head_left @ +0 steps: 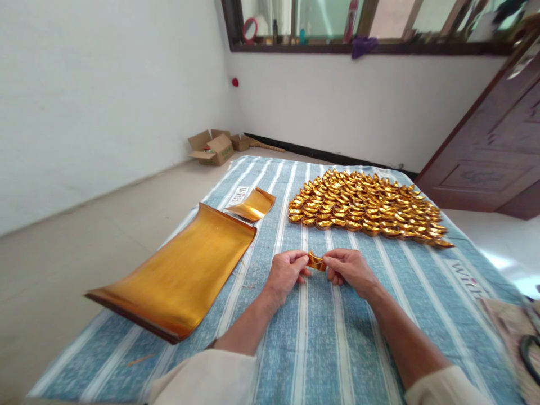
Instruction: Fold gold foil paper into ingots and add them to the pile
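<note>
Gold foil piece [316, 261]: located between my two hands, near side of the desk [312, 343], in front of the rows of shaped gold pieces [363, 208] and well apart from them. Whether it touches the striped cloth or sits just above it, cannot tell.

Grip: both sides engaged. My left hand [284, 275] pinches the left end between thumb and fingers; my right hand [353, 271] does likewise at the right end. Neither is free.

Step in hand (judgement): forming this one piece by fingertip, probably folding or opening it out; creases cross its face, and it looks less full than the boat-shaped ones beyond. Next move, as I read it, calls for light, matched pressure from both thumbs so the ends come up evenly and the thin foil neither tears nor kinks.

Orientation: long axis runs left to right, hand to hand, across the cloth's stripes, right end dipping slightly towards me. A small peak stands up at the left end; my fingers cover both tips, so no leading end can be named.

Stock: large gold sheets [185, 270] at my left, ends curled up, long axis slanting away to far right; small gold sheets [253, 204] just beyond.
</note>
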`<action>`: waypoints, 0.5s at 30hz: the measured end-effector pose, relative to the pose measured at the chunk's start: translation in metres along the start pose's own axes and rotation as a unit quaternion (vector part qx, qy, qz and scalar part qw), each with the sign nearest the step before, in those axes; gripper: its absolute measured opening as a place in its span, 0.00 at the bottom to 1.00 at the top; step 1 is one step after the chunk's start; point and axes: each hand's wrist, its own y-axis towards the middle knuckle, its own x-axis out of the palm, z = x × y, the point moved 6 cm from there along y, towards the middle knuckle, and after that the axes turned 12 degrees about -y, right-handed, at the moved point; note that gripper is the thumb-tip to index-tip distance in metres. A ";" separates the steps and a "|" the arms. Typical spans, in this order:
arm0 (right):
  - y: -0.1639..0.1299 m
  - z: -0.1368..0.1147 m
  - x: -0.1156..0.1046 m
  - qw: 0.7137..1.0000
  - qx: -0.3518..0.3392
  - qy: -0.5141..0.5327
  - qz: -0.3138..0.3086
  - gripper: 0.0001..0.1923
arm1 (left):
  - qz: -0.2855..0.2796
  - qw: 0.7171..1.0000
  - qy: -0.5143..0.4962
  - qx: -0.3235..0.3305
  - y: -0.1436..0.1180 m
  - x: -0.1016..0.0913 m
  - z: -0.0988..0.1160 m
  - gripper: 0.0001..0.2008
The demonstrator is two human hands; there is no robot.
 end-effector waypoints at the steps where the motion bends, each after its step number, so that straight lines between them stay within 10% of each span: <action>1: 0.000 0.000 0.000 1.000 0.001 0.000 0.000 0.19 | 0.001 1.000 0.002 0.000 0.000 0.000 0.000 0.07; 15: 0.001 -0.001 0.002 1.000 0.005 -0.013 -0.014 0.20 | 0.034 0.998 0.048 -0.011 0.005 -0.002 -0.007 0.06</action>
